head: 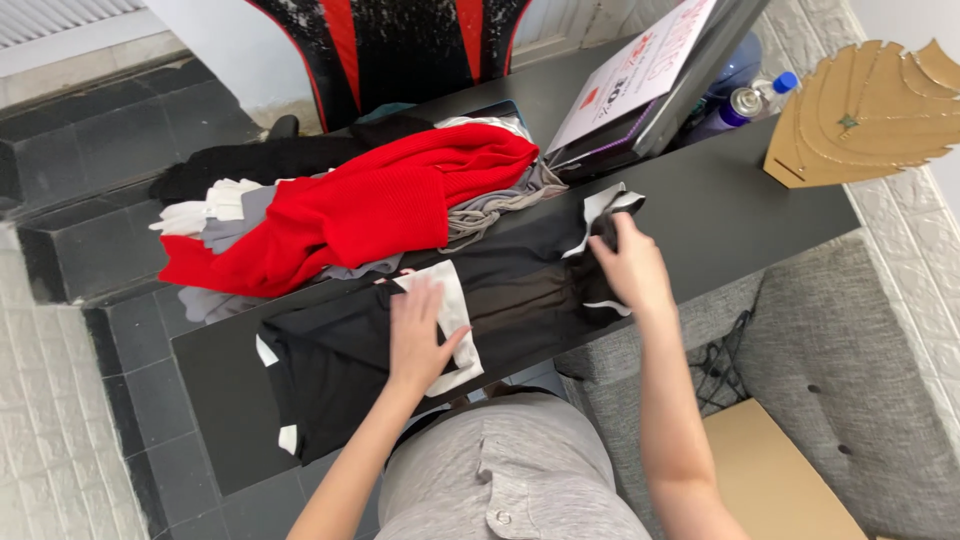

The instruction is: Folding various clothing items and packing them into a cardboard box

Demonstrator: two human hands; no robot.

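Near edge of table (pixel 215 400): black garment with white trim (pixel 340 375) spread flat, running from near-left corner toward mid-table. Left hand (pixel 422 335) laid palm-down on white panel (pixel 450 310) of that garment, fingers extended and nearly flat, thumb spread; pressing, not gripping. Right hand (pixel 630 265) further right on same garment, fingers curled and closed on a fold of black cloth near its white-edged end. Grey shirt of wearer at near edge, just below garment.

Mid-table, just behind black garment: heap of clothes, red knit garment (pixel 370 205) on top, grey pieces (pixel 490 210) and white pieces (pixel 200 210) beneath, black item (pixel 250 160) toward far-left edge.

Far side: propped board with printed sheet (pixel 640 70) near far edge; plastic bottle (pixel 755 100) just beside it. Far-right corner: cardboard necklace stand (pixel 870 110) carrying chains. Beyond far edge: red-and-black chair (pixel 400 45). Off right edge of table: grey sofa (pixel 850 340), cardboard box (pixel 775 480) before it.
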